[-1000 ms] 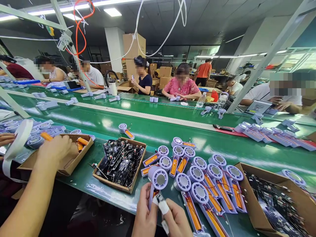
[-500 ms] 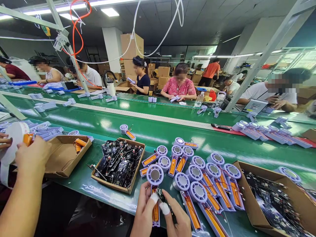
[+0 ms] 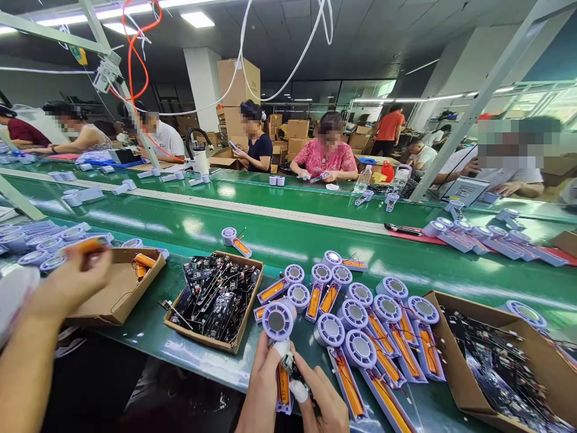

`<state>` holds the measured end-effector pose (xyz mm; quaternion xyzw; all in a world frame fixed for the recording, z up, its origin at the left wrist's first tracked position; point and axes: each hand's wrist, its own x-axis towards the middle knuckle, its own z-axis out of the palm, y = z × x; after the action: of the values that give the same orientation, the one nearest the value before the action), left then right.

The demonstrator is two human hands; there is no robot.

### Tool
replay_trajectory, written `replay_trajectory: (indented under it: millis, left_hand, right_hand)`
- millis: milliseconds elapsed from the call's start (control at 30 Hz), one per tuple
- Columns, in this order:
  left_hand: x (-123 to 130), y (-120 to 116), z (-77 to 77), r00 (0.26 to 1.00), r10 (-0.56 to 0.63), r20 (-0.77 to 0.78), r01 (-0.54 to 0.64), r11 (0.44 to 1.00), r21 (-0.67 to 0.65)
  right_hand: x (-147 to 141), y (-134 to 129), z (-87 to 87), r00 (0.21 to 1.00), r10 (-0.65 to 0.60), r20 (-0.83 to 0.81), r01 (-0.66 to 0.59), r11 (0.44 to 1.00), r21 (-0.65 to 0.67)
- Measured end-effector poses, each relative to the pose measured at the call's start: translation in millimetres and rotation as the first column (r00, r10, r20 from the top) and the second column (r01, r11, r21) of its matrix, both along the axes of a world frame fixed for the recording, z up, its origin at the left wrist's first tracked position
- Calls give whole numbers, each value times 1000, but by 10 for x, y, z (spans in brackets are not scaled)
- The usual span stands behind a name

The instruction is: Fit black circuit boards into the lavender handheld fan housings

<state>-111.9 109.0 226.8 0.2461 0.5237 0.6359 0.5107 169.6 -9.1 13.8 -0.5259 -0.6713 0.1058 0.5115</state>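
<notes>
My left hand (image 3: 260, 391) is closed around the handle of a lilac handheld fan housing (image 3: 278, 322), its round slotted head pointing away from me. An orange battery (image 3: 283, 385) lies in the open handle. My right hand (image 3: 322, 394) pinches a small dark circuit board (image 3: 288, 362) against the upper part of the handle, just below the head. White covers wrap both thumbs or fingertips, and the left one presses beside the board. The fingers hide part of the board, and I cannot make out its wires.
Several similar lilac housings (image 3: 360, 349) with batteries lie to the right. Cardboard trays of circuit boards stand left (image 3: 259, 288) and right (image 3: 455, 385). A co-worker's hand (image 3: 67, 282) moves over a battery tray (image 3: 130, 310) at left. The green conveyor (image 3: 297, 222) runs beyond, with people behind it.
My left thumb has moved up to the board near the housing's head, and the board has shifted slightly. At left, the co-worker's hand has moved right and up with an orange battery.
</notes>
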Motion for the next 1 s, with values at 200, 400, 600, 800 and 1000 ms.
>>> replay_trajectory:
  millis: [200,400,600,800,1000]
  left_hand:
    - [-792,231,85,975,114,-192,-94,989,111]
    - [-1048,-10,-254,816,137,-561,-5,973,229]
    - [607,-558,-723,948,-3,-318,17,999,44]
    - [1784,-879,-1374,955,-131,-267,117,991,-69]
    - [1810,-885,-1470,970,-203,-133,188,975,-118]
  right_hand:
    - [32,-32,-23,998,33,47,-29,997,-78]
    - [21,-24,53,999,-10,32,14,993,-119]
    - [-5,57,168,996,-83,35,86,991,-105]
    - [-96,94,217,962,-128,241,146,988,-58]
    - [-7,46,195,889,21,458,37,993,-116]
